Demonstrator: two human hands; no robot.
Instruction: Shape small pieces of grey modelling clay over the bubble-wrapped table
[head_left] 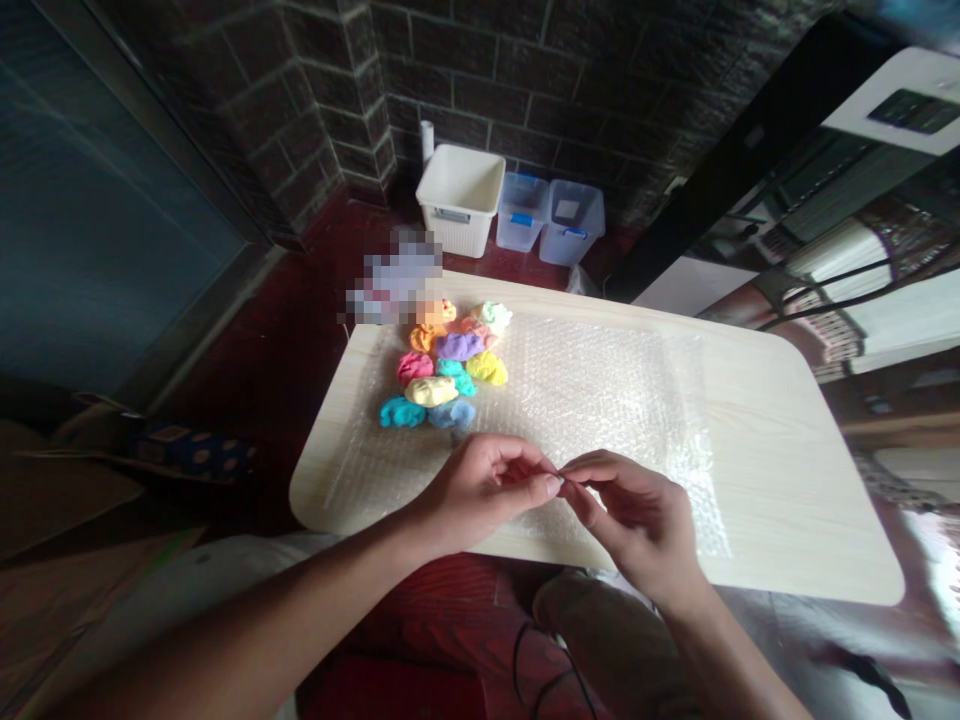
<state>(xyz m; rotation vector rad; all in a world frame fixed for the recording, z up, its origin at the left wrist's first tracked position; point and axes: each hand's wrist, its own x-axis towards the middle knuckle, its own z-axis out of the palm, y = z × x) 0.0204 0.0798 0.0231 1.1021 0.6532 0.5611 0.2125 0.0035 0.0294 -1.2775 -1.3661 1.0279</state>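
My left hand and my right hand meet fingertip to fingertip above the bubble wrap. Both pinch at the same spot, where something small and dark barely shows; its kind is hidden by the fingers. Beyond my left hand lies a cluster of soft, clay-like lumps in many colours. Among them are a cream lump, a blue-grey lump, a teal lump, a purple lump, a yellow lump and a red lump.
The pale wooden table has rounded corners. On the floor behind it stand a white bin and two clear boxes with blue latches, a left box and a right box. A blurred patch covers something at the table's far left corner.
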